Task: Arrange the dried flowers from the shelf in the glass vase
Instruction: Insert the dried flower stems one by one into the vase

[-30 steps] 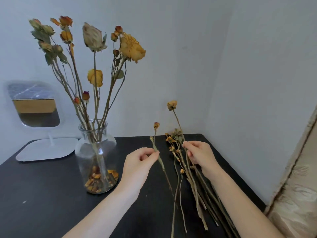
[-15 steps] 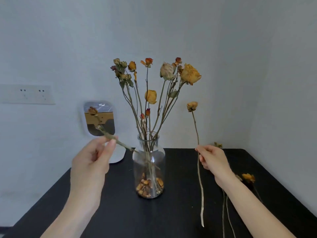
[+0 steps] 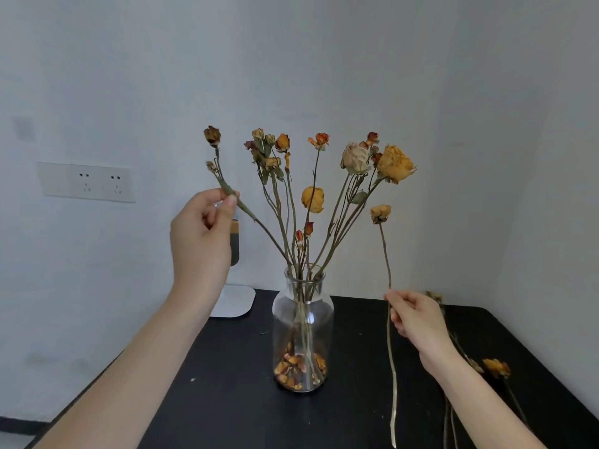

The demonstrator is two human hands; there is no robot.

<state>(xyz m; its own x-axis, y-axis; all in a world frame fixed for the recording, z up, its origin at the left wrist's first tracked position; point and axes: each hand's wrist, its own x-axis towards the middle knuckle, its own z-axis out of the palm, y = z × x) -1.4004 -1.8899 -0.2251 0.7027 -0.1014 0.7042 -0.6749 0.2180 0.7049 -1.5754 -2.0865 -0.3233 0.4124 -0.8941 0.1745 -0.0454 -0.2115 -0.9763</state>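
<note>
Left hand [image 3: 201,234] pinches brown-budded dried stem [image 3: 246,210] entering clear glass vase [image 3: 303,319] from 10 o'clock; right hand [image 3: 416,319] pinches yellow-headed dried stem [image 3: 385,254] at 3 o'clock.

No legible text, label, brand, number or sign appeared anywhere in the view. The socket plate [image 3: 86,182] on the wall bore only pin holes, and the vase [image 3: 303,332] carried no marking.

Diffuse cool light, moderately dim, direction unclear; wall [image 3: 129,76] blue-grey, darker toward left edge and lower corners. Shadows soft, faint. Black desk [image 3: 233,400] swallows detail. Small white glints on glass vase [image 3: 303,322]. Centre sharp; wide-angle stretch at near forearms [image 3: 146,367], slight softness at frame edges
</note>
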